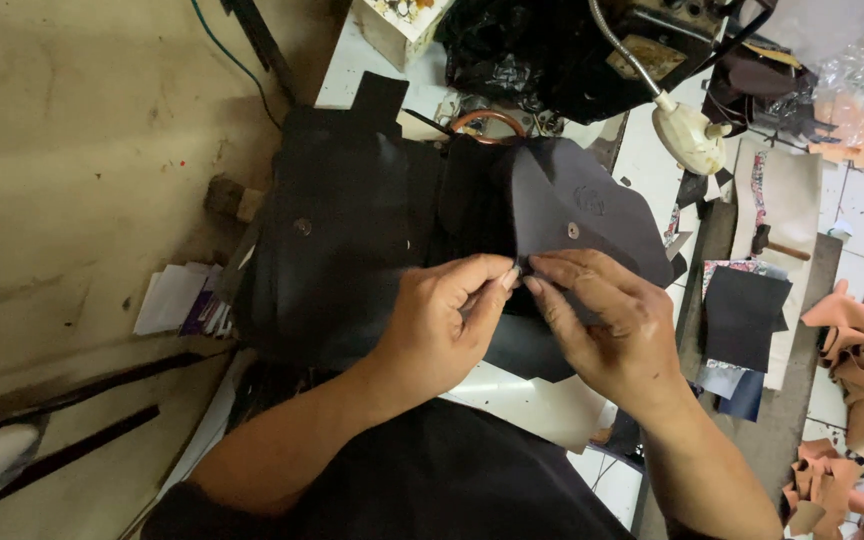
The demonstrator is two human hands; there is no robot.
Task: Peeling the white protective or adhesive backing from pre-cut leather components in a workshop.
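A black leather bag (352,250) lies on the white work surface in front of me. Its pointed flap (592,215) with a metal snap stud is turned up at the right. My left hand (442,325) and my right hand (602,330) meet at the flap's lower edge. Both pinch the leather edge between thumb and fingers, their fingertips almost touching. A second snap stud (302,227) shows on the bag's left panel. A copper-coloured ring (487,122) sits at the bag's far edge.
A sewing machine (592,45) with a white lamp on a gooseneck (687,135) stands behind the bag. Black leather pieces (745,315) lie on a bench at the right. Tan leather scraps (857,350) pile up on the tiled floor. Paper cards (182,300) lie to the left.
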